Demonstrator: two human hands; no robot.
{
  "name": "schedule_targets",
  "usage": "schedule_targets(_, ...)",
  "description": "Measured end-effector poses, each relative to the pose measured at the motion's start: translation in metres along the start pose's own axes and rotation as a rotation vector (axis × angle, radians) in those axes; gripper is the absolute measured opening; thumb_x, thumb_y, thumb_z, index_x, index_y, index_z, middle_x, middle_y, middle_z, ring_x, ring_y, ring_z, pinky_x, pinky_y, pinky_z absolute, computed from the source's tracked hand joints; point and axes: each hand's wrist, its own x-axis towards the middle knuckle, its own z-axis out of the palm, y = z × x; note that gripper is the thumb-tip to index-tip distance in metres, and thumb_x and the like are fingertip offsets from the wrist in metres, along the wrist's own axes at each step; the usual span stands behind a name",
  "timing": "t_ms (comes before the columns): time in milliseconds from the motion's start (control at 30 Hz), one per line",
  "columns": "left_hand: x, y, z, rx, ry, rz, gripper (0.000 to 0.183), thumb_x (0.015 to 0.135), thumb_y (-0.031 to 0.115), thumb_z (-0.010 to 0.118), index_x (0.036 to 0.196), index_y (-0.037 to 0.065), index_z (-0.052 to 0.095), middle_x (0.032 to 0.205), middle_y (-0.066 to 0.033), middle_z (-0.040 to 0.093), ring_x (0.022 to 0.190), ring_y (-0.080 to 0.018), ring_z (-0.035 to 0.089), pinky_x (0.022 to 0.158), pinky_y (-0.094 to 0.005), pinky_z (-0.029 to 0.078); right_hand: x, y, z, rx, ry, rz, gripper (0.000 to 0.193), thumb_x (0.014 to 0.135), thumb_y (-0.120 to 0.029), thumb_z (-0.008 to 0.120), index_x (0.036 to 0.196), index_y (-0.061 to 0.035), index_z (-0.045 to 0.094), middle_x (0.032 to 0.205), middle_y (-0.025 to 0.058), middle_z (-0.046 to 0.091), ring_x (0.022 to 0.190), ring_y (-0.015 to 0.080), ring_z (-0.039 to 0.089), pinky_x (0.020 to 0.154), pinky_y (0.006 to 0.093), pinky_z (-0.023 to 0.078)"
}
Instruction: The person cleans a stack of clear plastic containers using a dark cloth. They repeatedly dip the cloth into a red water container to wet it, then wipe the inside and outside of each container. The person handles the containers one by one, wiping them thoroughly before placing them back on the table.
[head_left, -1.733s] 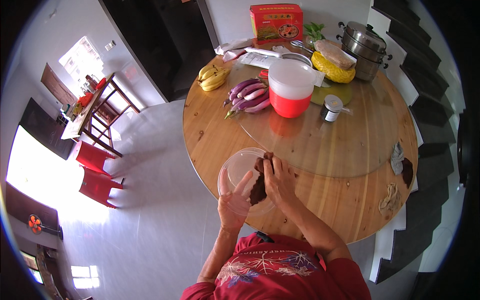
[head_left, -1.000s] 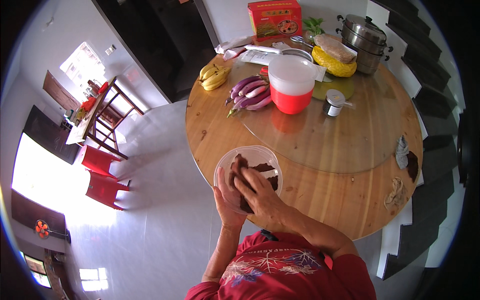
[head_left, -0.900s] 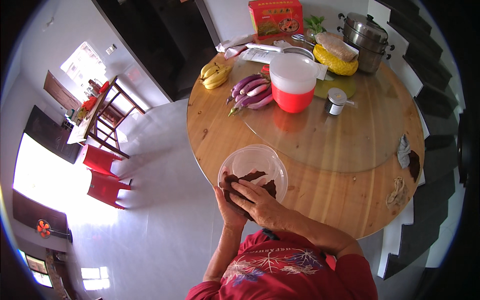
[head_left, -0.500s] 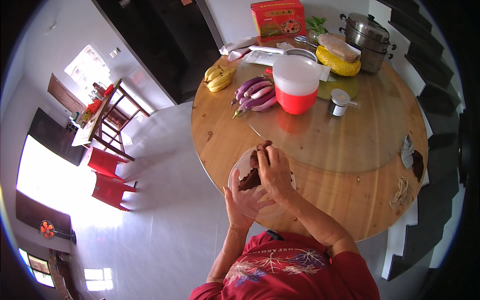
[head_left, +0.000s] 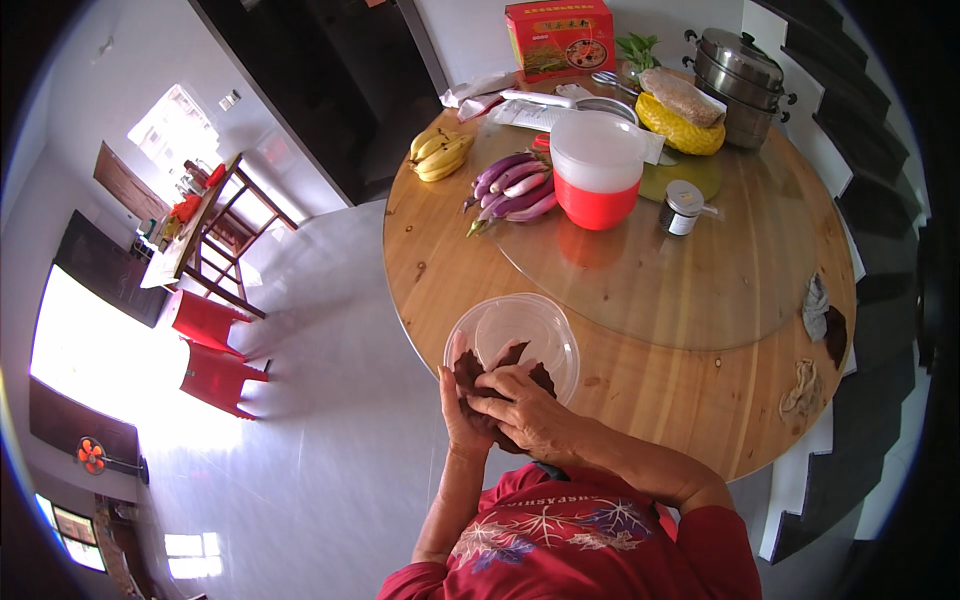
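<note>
I see the right hand (head_left: 528, 412) has dropped from the far rim of the clear bowl (head_left: 530, 320) to its near side, taking the brown cloth (head_left: 468, 368) along. My read: rubbing contact is now on the near wall. Right fingers bent, gripping cloth; left hand (head_left: 468, 430) cradles the bowl from lower left, fingers around it. Bowl's held at the near edge of the bench (head_left: 660, 425), eggplants (head_left: 515, 187) beyond.

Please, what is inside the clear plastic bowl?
A dark brown cloth, bunched under the right hand. They cover the near part of the bowl, hiding what is beneath.
</note>
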Motion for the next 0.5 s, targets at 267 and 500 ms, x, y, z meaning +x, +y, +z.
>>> schedule_targets(267,0.01,-0.008,0.009,0.101,0.149,-0.053,0.067,0.095,0.049,0.042,0.153,0.024,0.02,0.15,-0.0162,0.034,0.135,-0.0368,0.039,0.106,-0.0502,0.04,0.033,0.034,-0.016,-0.303,0.188,-0.034,0.039,0.078,-0.01,0.061,0.116,-0.0017,0.061,0.116,0.0136,0.055,0.108,0.031,0.055,0.093,0.0413,0.046)
schedule_targets(500,0.006,-0.002,0.005,0.096,0.189,-0.103,0.087,0.083,0.048,0.058,0.153,0.034,0.008,0.149,-0.025,0.031,0.127,-0.0472,0.043,0.094,-0.0604,0.048,-0.01,0.061,-0.02,-0.764,0.195,0.238,0.039,0.076,-0.01,0.061,0.114,0.0002,0.059,0.102,0.0142,0.052,0.093,0.0286,0.055,0.072,0.0363,0.05)
